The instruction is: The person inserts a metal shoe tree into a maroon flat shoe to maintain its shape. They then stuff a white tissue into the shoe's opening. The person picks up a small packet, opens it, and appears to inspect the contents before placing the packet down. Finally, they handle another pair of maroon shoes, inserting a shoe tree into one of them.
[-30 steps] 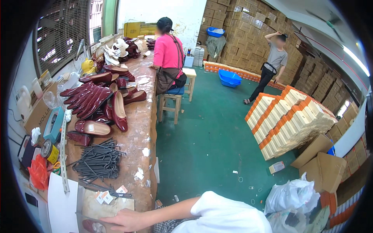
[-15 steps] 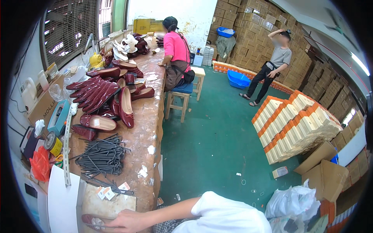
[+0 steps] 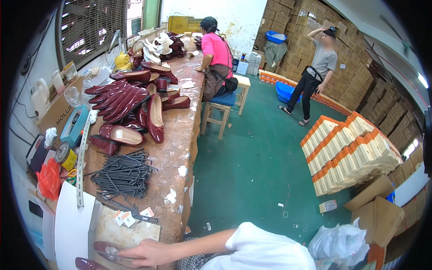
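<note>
Low at the left, my right hand [image 3: 150, 253] reaches over the bench, fingers closed in a pinch around what looks like a thin dark rod. Its tip points into a burgundy shoe [image 3: 100, 246] stuffed with crumpled, clear wrapping. Below that, a second burgundy shoe [image 3: 87, 263] is cut off by the lower edge; whether anything holds it is hidden. My left hand is out of sight. Just beyond my right hand lie small white and orange tags [image 3: 128, 219] and a pile of black bent rods [image 3: 123, 175].
Burgundy shoes [image 3: 121, 101] are heaped farther along the bench [image 3: 180, 148]. A metal strip [image 3: 82, 171], white box [image 3: 72, 225] and tin [image 3: 65, 155] line the left. One person [image 3: 216, 58] sits at the bench; another [image 3: 319, 67] stands near stacked shoeboxes [image 3: 351, 153]. Plastic bags [image 3: 337, 243] lie right.
The view has swung slightly, shifting the scene to the right. A second burgundy shoe has come into sight at the lower left edge. My right hand stays at the first shoe.
</note>
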Available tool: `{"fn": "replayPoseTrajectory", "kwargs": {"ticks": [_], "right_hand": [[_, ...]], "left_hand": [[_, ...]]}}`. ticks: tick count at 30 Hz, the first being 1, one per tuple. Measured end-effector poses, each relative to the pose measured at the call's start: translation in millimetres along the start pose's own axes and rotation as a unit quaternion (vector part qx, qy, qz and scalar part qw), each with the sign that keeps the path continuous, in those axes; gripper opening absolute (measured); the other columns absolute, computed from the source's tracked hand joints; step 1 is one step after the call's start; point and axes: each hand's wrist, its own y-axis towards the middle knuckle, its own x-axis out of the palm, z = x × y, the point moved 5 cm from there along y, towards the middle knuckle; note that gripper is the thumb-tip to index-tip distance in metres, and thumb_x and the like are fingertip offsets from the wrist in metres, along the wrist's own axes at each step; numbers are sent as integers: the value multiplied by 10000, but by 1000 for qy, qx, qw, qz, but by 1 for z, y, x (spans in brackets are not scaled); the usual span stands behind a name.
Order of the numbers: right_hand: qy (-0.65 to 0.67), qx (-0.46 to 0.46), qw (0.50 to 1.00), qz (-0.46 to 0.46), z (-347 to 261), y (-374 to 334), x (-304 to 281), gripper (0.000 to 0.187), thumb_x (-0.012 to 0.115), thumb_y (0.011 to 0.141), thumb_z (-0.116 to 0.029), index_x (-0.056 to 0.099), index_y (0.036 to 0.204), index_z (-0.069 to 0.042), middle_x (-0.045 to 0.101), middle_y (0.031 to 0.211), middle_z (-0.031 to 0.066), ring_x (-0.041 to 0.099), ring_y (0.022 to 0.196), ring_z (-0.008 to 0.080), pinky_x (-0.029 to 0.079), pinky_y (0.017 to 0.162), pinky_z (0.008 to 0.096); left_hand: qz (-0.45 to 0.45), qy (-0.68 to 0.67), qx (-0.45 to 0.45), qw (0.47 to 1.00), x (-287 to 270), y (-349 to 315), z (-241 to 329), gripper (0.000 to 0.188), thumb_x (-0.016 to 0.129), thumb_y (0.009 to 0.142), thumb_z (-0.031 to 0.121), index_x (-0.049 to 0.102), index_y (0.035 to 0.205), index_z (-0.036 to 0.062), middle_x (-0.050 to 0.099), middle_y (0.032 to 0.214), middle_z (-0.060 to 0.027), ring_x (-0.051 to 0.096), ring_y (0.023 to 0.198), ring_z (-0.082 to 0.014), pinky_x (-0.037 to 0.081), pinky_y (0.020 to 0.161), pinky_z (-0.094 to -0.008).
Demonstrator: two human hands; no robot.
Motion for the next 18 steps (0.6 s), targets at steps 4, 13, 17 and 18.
{"fn": "replayPoseTrajectory", "kwargs": {"ticks": [4, 13, 17, 18], "right_hand": [[-20, -7, 1000, -13, 6, 2, 6, 436, 569, 864, -221, 534, 1291, -135, 585, 670, 177, 583, 606, 352, 448, 569, 424], [-67, 27, 982, -174, -8, 16, 45, 418, 546, 927, -299, 527, 1333, -201, 566, 606, 163, 580, 512, 298, 467, 505, 397], [-32, 79, 982, -171, -16, 7, 52, 379, 576, 918, -222, 567, 1280, -109, 569, 620, 181, 598, 536, 309, 462, 522, 382], [-43, 110, 974, -194, -20, 7, 58, 369, 581, 918, -196, 571, 1275, -102, 558, 609, 183, 593, 525, 297, 452, 515, 370]], "left_hand": [[13, -12, 4, 1000, -6, -1, 3, 684, 454, 893, 566, 418, 1350, 58, 559, 1233, -144, 555, 1120, -285, 463, 929, -477], [80, -152, 43, 984, -134, -23, 17, 716, 441, 896, 608, 405, 1364, 68, 552, 1267, -149, 551, 1153, -295, 459, 955, -493], [140, -111, 30, 984, -120, -38, 20, 660, 441, 924, 557, 399, 1362, 65, 548, 1275, -148, 552, 1158, -302, 460, 970, -466], [150, -116, 11, 982, -123, -43, 21, 670, 427, 930, 559, 405, 1363, 48, 546, 1279, -152, 555, 1157, -295, 464, 971, -451]]}}
